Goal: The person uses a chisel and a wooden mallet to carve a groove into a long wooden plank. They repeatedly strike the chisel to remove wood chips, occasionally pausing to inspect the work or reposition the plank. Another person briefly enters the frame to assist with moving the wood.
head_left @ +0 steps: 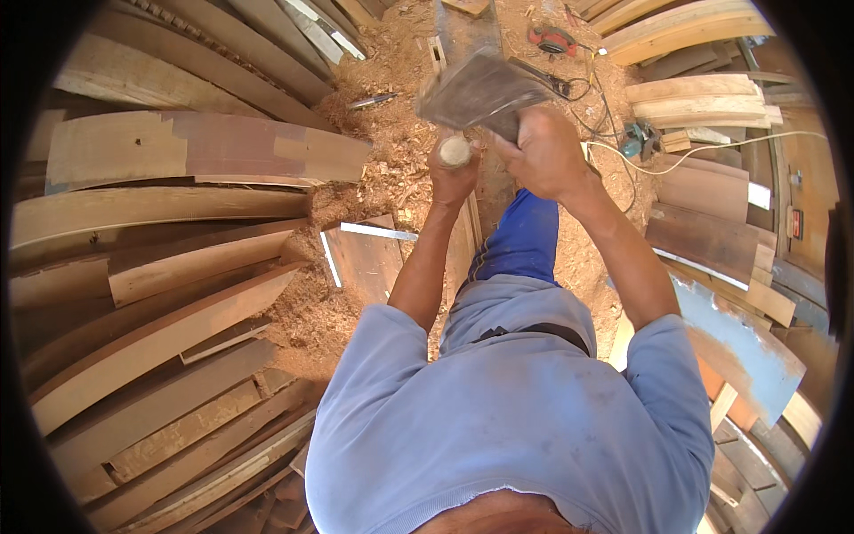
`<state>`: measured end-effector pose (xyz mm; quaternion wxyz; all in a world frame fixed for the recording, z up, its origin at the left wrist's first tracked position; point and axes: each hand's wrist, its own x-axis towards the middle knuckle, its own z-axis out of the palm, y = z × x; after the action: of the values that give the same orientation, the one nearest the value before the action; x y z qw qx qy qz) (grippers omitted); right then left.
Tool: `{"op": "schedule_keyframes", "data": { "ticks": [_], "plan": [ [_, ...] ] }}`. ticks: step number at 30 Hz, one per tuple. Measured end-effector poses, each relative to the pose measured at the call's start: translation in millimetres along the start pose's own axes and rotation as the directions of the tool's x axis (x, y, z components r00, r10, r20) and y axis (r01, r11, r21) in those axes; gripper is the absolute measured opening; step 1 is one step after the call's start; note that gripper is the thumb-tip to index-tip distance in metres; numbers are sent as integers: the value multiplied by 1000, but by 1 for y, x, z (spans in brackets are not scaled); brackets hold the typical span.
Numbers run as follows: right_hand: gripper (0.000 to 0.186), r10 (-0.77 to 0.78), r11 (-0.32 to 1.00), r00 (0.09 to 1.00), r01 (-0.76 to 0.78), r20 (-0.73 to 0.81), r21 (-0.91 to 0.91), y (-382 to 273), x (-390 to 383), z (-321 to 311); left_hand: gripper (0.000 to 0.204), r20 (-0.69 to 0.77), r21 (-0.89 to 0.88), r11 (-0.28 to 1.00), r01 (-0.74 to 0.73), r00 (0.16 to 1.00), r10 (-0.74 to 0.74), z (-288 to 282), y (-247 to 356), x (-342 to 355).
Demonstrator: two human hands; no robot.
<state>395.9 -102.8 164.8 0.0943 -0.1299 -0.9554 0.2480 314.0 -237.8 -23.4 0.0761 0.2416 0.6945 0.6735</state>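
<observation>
My left hand (452,178) is closed around an upright tool with a round, pale wooden end (455,151), like a chisel's handle; its lower part is hidden beneath the fist. My right hand (549,153) grips a dark wooden mallet (485,89), its blocky head slightly blurred and held just above and beyond the left fist. Under both hands runs a long wooden beam (494,200), partly covered by my hands and my blue-trousered leg (525,236). A small light-edged wooden piece (436,53) stands at the beam's far part.
Wood shavings (391,173) cover the floor. Left of the beam, a metal strip (378,231) lies over a board (365,262), near a slim metal tool (374,101). A red power tool (551,40), a teal one (639,141) and a pale cable (712,158) lie right. Stacked planks (178,214) flank both sides.
</observation>
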Motion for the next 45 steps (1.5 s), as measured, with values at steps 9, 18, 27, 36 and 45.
{"op": "schedule_keyframes", "data": {
  "ticks": [9, 18, 27, 36, 45],
  "plan": [
    [33, 70, 910, 995, -95, 76, 403, 9, -42, 11, 16, -27, -233, 961, 147, 987, -158, -14, -15, 4],
    [29, 228, 729, 972, -130, -59, 672, -22, -60, -24, 23, -115, -176, 977, 118, 984, -140, -25, 2, 17],
    [15, 189, 780, 967, -41, -173, 625, -36, -44, -47, 19, -157, -314, 933, 177, 959, -235, -34, -1, 25],
    [14, 163, 741, 953, 53, -257, 669, -39, -39, -45, 21, -154, -372, 913, 168, 959, -239, -35, -4, 23],
    [13, 134, 742, 949, 96, -286, 663, -40, -39, -52, 22, -117, -285, 949, 131, 978, -170, -36, 6, 14]
  ]
}}
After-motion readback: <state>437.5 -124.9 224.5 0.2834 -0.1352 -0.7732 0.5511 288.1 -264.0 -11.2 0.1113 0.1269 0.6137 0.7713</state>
